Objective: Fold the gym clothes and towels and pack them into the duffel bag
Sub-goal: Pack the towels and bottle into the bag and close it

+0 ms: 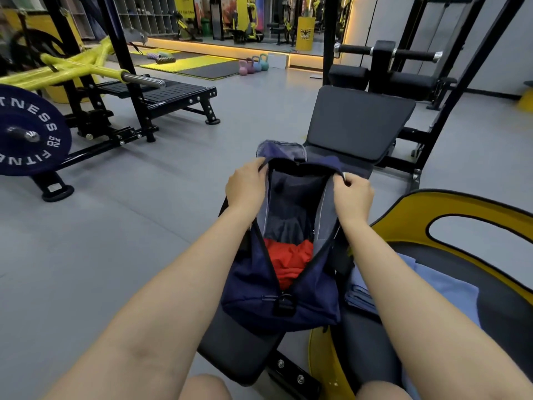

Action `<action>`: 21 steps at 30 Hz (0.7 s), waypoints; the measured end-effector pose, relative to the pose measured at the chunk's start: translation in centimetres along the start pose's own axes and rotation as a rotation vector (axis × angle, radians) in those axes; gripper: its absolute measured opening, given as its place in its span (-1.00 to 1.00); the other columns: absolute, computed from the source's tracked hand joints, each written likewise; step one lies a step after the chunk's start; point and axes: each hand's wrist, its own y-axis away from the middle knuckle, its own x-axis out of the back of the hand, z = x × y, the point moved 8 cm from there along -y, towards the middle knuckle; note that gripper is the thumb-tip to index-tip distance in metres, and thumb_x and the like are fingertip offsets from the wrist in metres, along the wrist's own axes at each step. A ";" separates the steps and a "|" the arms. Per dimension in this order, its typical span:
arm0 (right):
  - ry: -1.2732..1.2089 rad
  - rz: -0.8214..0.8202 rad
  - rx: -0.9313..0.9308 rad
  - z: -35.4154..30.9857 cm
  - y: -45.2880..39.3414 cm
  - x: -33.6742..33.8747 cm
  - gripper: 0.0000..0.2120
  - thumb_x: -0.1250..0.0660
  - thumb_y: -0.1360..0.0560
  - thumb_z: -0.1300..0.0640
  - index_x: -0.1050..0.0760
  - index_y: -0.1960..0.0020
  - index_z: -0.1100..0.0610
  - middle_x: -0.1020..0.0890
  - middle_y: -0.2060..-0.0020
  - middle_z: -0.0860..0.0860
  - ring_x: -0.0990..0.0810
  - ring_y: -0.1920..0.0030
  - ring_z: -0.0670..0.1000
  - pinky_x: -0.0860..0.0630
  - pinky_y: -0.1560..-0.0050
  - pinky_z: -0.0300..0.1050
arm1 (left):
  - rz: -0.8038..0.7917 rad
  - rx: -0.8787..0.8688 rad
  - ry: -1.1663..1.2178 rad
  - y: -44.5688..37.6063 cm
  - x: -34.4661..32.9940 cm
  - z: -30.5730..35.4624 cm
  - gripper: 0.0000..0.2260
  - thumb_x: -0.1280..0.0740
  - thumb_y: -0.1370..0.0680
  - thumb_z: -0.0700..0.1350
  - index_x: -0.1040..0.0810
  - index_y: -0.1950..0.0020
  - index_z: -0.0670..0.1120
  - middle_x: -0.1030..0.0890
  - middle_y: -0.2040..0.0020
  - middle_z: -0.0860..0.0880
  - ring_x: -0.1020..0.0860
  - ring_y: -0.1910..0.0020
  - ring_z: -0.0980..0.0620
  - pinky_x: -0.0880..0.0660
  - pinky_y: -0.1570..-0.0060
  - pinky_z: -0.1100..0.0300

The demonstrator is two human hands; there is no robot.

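Duffel bag held open at both rims, one red garment inside

Duffel bag (288, 307), navy with a grey lining, lies lengthwise on the black padded table (239, 350) in front of the person, its zip mouth spread wide. Left hand (248, 183) grips the left rim of the opening near the far end, fingers curled over the fabric edge. Right hand (353, 194) pinches the right rim at about the same point, thumb and fingertips closed on the edge. The two hands are apart, with the open mouth between them.

Inside the bag, a red garment (290, 261) lies crumpled at the near end of the compartment. Beyond it, dark fabric shows in the middle of the bag; whether it is clothing or lining cannot be told. A black buckle (284, 304) sits on the near end panel of the bag.

A light blue towel (450, 287) lies outside the bag, just to its right, on the dark seat of a yellow-framed machine (490, 209); the right forearm crosses over part of it. A folded edge of the towel shows beside the bag's right wall.

Further off, a dark backrest pad (357, 122) stands tilted beyond the bag. A navy weight plate (28, 131) hangs on a bar at far left, and kettlebells (253, 64) stand on the grey floor (144, 212) in the background.
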 end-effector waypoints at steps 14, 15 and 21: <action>0.768 -0.493 0.840 1.6 7.8 -7.2 -0.28 -0.42 -0.22 0.46 -0.43 -0.38 0.23 -0.44 -0.35 0.24 -0.40 -0.35 0.34 -0.35 -0.30 0.23 | -0.557 0.132 0.053 10.1 -9.2 -5.8 -0.11 -0.24 -0.43 -0.22 0.28 -0.50 0.24 -0.47 0.02 -0.13 -0.52 -0.02 -0.17 -0.50 -0.04 -0.06; 0.749 -0.702 0.806 1.8 9.1 -8.1 -0.43 -0.37 -0.39 0.35 -0.42 -0.39 0.19 -0.43 -0.37 0.17 -0.39 -0.38 0.25 -0.35 -0.32 0.14 | -0.553 0.111 0.042 10.2 -9.1 -5.8 -0.16 -0.22 -0.45 -0.24 0.22 -0.52 0.24 -0.46 -0.06 -0.11 -0.51 -0.07 -0.15 -0.50 -0.05 -0.05; 1.021 -1.139 0.611 5.6 13.3 -10.6 -0.30 -0.33 -0.43 -0.26 -0.27 -0.46 0.03 -0.37 -0.42 -0.02 -0.38 -0.38 0.08 -0.44 -0.24 0.02 | -0.339 0.044 -0.398 10.8 -5.5 -6.9 -0.46 -0.21 -0.53 -0.24 -0.22 -0.49 0.07 -0.20 -0.48 0.13 -0.35 -0.29 -0.04 -0.35 0.01 0.11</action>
